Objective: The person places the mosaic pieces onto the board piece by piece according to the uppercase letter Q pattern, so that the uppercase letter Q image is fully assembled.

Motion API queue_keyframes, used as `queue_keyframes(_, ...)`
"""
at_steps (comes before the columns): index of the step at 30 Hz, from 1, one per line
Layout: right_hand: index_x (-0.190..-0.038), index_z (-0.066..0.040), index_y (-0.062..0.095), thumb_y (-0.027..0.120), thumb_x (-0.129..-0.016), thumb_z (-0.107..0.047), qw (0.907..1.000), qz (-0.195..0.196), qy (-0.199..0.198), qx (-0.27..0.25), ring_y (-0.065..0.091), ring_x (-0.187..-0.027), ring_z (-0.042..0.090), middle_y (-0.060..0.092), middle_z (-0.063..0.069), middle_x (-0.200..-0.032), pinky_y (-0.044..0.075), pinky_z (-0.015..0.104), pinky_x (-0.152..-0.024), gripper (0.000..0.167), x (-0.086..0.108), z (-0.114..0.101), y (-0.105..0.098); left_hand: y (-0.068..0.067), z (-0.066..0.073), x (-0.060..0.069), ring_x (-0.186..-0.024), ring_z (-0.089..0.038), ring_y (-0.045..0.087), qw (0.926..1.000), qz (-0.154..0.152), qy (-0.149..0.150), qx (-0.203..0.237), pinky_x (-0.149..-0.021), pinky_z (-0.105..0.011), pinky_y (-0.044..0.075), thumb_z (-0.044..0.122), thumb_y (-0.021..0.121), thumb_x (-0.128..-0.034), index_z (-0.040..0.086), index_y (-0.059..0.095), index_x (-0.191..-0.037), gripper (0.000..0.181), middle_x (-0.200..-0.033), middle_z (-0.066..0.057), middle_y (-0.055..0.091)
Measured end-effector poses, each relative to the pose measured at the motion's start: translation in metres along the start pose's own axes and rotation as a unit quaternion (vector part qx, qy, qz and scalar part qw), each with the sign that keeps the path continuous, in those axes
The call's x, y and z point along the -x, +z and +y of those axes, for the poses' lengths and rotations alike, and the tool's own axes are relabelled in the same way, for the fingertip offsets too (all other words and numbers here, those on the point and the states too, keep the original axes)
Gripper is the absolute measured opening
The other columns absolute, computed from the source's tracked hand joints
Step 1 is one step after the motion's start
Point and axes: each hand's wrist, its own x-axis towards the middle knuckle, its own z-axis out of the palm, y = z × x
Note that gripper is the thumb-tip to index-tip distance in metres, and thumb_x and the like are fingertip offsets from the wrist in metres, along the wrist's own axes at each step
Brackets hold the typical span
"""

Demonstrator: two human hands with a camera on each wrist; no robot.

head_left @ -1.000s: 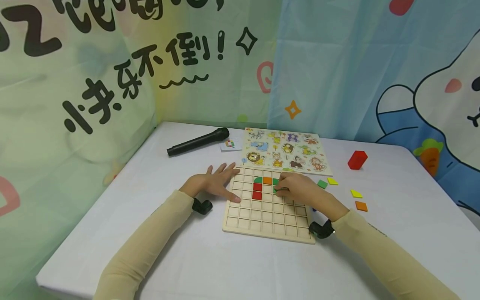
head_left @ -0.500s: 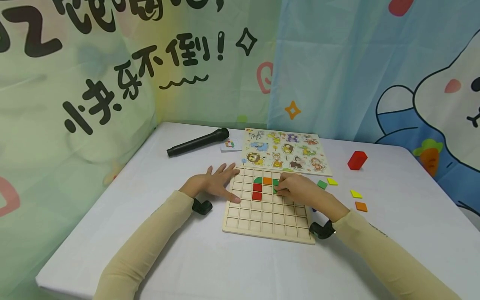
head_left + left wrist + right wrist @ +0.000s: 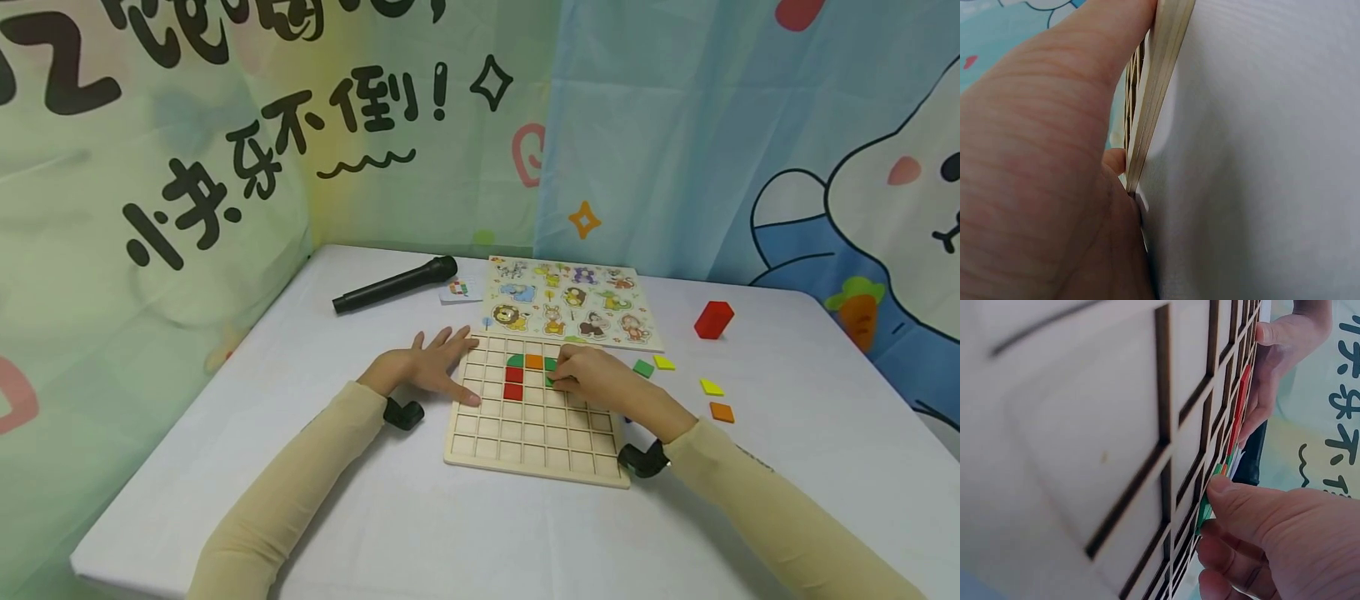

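Note:
A wooden grid board (image 3: 525,454) lies on the table in front of me. On it, a rounded green tile (image 3: 515,361), an orange tile (image 3: 534,362) and another green tile (image 3: 551,364) form a row, with two red tiles (image 3: 513,383) below its left end. My right hand (image 3: 603,379) pinches a green tile (image 3: 1204,506) between thumb and fingers at the board's surface; the fingers partly cover it. With fingers spread, my left hand (image 3: 431,367) rests on the board's left edge; its thumb touches the edge in the left wrist view.
Right of the board lie loose green (image 3: 643,368), yellow (image 3: 712,387) and orange (image 3: 722,412) tiles, and a red block (image 3: 714,320). Behind it are an animal picture board (image 3: 573,297), a pattern card (image 3: 461,290) and a black microphone (image 3: 396,284).

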Motion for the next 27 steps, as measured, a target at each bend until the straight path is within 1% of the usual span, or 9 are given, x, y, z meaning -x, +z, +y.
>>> queue_keyframes(5,-0.103,0.000,0.076,0.071,-0.087,-0.005,0.9999,-0.010,0.009,-0.004,0.059,-0.074,0.015,0.060,0.006,-0.087,0.050,0.023,-0.062,0.017,-0.0003,-0.0014,-0.0015,-0.0007,0.0009,0.0002,-0.151,-0.027,-0.015,1.0000,-0.001,0.001,0.000,-0.115,-0.062,-0.011,0.071,0.065,-0.0765,0.022,0.007,-0.159,0.112,-0.165,-0.001,-0.012)
queue_keyframes(11,-0.101,0.000,0.076,0.070,-0.088,-0.004,0.9994,-0.023,0.022,-0.015,0.061,-0.076,0.016,0.059,0.006,-0.088,0.050,0.023,-0.063,0.016,-0.0018,-0.0024,-0.0021,-0.0010,0.0012,0.0005,-0.151,-0.027,-0.014,1.0000,-0.002,-0.002,0.003,-0.116,-0.061,-0.010,0.071,0.066,-0.0761,0.021,0.008,-0.159,0.112,-0.165,-0.001,-0.011)
queue_keyframes(14,-0.100,-0.001,0.076,0.069,-0.089,-0.005,0.9989,-0.032,0.027,-0.022,0.056,-0.071,0.013,0.057,0.005,-0.085,0.047,0.023,-0.061,0.014,-0.0010,-0.0013,-0.0036,-0.0020,0.0019,0.0014,-0.151,-0.027,-0.014,1.0000,-0.002,-0.002,0.003,-0.116,-0.061,-0.011,0.071,0.066,-0.0760,0.021,0.008,-0.159,0.112,-0.165,-0.001,-0.011)
queue_keyframes(16,-0.100,-0.001,0.077,0.067,-0.091,-0.007,0.9981,-0.043,0.035,-0.026,0.049,-0.067,0.011,0.054,0.004,-0.083,0.042,0.022,-0.058,0.015,-0.0001,-0.0007,-0.0052,-0.0023,0.0017,0.0015,-0.151,-0.027,-0.014,1.0000,-0.003,-0.003,0.002,-0.116,-0.061,-0.011,0.071,0.066,-0.0759,0.021,0.008,-0.159,0.113,-0.165,-0.001,-0.012)
queue_keyframes(20,-0.108,-0.004,0.076,0.062,-0.095,-0.009,0.9965,-0.067,0.045,-0.022,0.039,-0.061,0.011,0.049,0.004,-0.081,0.033,0.021,-0.055,0.020,0.0029,-0.0001,-0.0069,-0.0023,0.0002,0.0012,-0.151,-0.027,-0.014,1.0000,-0.002,-0.004,0.002,-0.116,-0.062,-0.010,0.072,0.065,-0.0754,0.022,0.007,-0.159,0.113,-0.165,-0.001,-0.012)
queue_keyframes(22,-0.113,-0.005,0.074,0.059,-0.096,-0.008,0.9964,-0.073,0.040,-0.018,0.036,-0.061,0.011,0.047,0.004,-0.081,0.030,0.021,-0.055,0.022,0.0042,0.0000,-0.0064,-0.0016,-0.0007,0.0007,-0.151,-0.027,-0.014,1.0000,-0.002,-0.004,0.001,-0.116,-0.062,-0.009,0.073,0.065,-0.0751,0.022,0.007,-0.159,0.114,-0.165,-0.001,-0.011)
queue_keyframes(24,-0.118,-0.005,0.072,0.059,-0.096,-0.006,0.9964,-0.073,0.038,-0.021,0.034,-0.061,0.012,0.047,0.004,-0.080,0.029,0.021,-0.056,0.025,0.0058,0.0004,-0.0055,-0.0014,-0.0006,0.0009,-0.151,-0.028,-0.014,1.0000,-0.002,-0.002,0.003,-0.115,-0.062,-0.009,0.072,0.065,-0.0753,0.021,0.008,-0.159,0.114,-0.165,-0.002,-0.011)
queue_keyframes(27,-0.122,-0.004,0.068,0.060,-0.095,-0.003,0.9965,-0.070,0.035,-0.028,0.035,-0.064,0.011,0.050,0.004,-0.081,0.030,0.021,-0.057,0.029,0.0077,0.0016,-0.0042,-0.0005,0.0001,0.0011,-0.151,-0.028,-0.014,1.0000,-0.003,0.001,0.007,-0.115,-0.062,-0.010,0.071,0.066,-0.0756,0.021,0.008,-0.159,0.113,-0.165,-0.002,-0.011)
